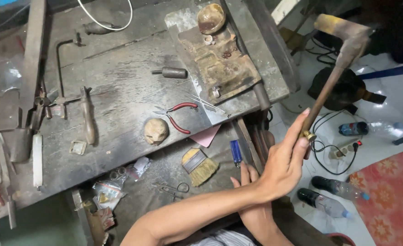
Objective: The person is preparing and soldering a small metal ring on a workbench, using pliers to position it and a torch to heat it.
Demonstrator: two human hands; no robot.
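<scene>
Head view: a long brass-coloured torch (336,59) is held up at the right, off the desk (119,68), its tip pointed away; the left hand (281,166) grip is closed around it, while the right hand (251,191), crossed beneath, is empty with fingers loose.

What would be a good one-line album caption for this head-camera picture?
Arms crossed, the left hand lifts a long brass torch beside a cluttered wooden bench with red-handled pliers and a brush.
</scene>
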